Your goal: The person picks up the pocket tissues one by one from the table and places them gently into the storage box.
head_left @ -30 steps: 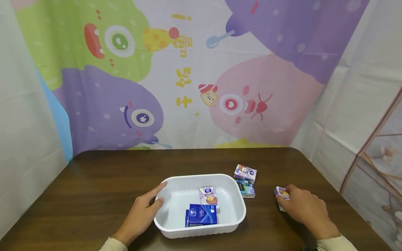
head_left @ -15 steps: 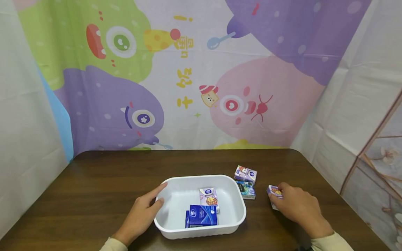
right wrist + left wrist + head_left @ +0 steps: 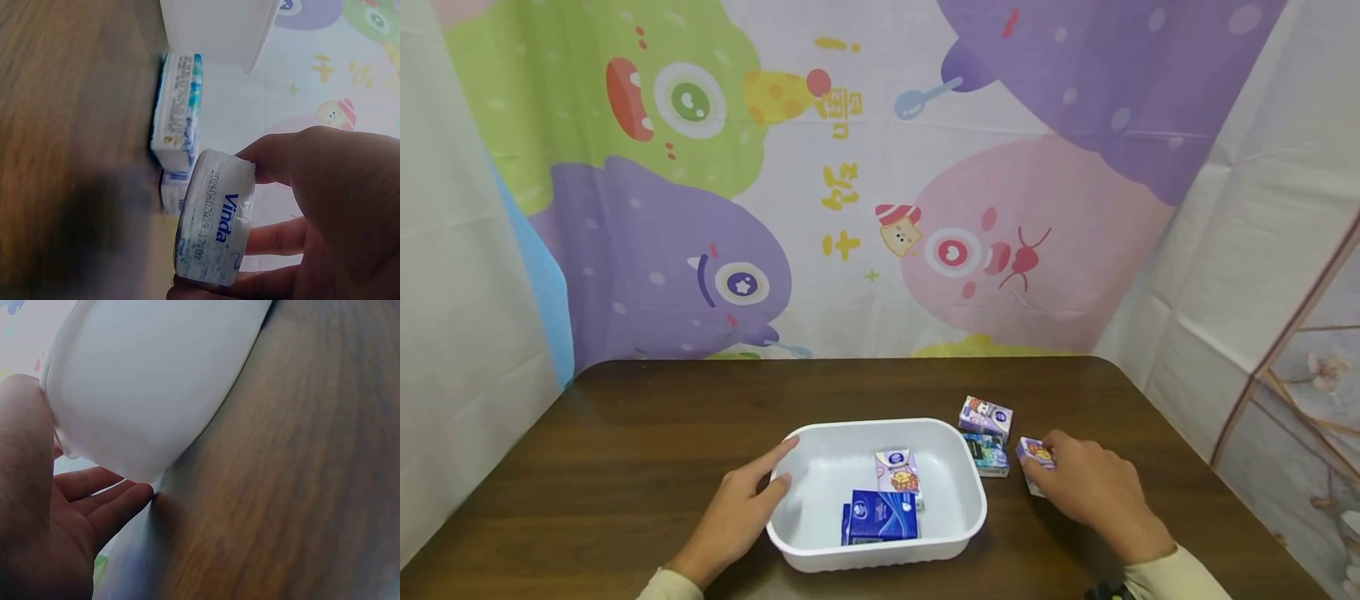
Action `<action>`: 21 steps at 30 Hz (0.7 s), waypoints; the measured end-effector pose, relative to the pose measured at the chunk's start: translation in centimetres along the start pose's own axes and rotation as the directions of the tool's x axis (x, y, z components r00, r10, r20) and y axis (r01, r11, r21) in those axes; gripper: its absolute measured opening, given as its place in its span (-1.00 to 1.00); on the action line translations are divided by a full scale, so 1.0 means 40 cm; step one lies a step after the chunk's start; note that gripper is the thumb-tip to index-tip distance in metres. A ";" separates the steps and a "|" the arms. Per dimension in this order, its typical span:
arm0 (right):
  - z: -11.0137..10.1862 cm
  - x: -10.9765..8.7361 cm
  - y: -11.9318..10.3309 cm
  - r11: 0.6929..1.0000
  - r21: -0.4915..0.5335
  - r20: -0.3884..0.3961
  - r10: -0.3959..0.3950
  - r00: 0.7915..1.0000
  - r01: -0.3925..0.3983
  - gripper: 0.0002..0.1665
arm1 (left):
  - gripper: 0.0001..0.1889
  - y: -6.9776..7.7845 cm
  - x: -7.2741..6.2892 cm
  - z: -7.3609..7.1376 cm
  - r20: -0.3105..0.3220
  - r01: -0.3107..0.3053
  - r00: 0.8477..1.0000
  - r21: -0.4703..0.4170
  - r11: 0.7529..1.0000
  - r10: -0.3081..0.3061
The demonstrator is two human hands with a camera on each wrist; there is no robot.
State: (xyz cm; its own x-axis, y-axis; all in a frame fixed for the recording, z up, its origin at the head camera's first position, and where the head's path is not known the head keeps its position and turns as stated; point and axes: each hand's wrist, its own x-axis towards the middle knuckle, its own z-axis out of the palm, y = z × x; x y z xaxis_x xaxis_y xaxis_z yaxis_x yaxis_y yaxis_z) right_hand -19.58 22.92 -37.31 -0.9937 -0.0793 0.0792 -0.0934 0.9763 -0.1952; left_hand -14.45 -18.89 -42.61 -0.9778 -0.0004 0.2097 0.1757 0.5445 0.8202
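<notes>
My left hand rests at the left end of a white plastic tray, thumb and index fingertip on its rim. In the left wrist view, fingers of the left hand lie fairly straight against the tray's outer wall. My right hand pinches a small tissue pack, purple and white with a yellow cartoon. Its end, printed "Vinda", faces the right wrist view, where the tissue pack sits between thumb and fingers. A blue-green tissue pack and another purple one lie just left of it.
Inside the tray lie a purple cartoon tissue pack and a dark blue pack, with another blue edge showing beneath it. The brown table ends at a cartoon-printed cloth behind.
My right hand has moved left with the tissue pack, bringing it close to the two packs beside the tray. My left hand and the tray have stayed put.
</notes>
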 end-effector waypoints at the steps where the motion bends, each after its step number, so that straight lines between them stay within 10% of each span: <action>1: -0.002 0.001 -0.003 1.000 -0.001 -0.003 -0.002 1.000 0.002 -0.35 | -0.54 0.000 0.001 0.000 0.001 0.000 1.000 0.001 1.000 0.000; 21: -0.014 0.033 -0.106 0.999 0.015 -0.067 -0.051 0.996 0.052 -0.48 | -0.52 -0.006 0.004 0.004 0.001 0.023 1.000 -0.025 0.999 -0.023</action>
State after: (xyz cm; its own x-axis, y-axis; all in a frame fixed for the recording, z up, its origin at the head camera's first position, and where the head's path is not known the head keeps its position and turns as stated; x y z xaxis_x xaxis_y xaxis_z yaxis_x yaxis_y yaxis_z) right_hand -20.48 18.79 -35.85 -0.9813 -0.1148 0.1545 -0.1456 0.9677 -0.2058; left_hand -14.65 -18.88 -42.84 -0.9817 -0.0121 0.1902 0.1558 0.5236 0.8376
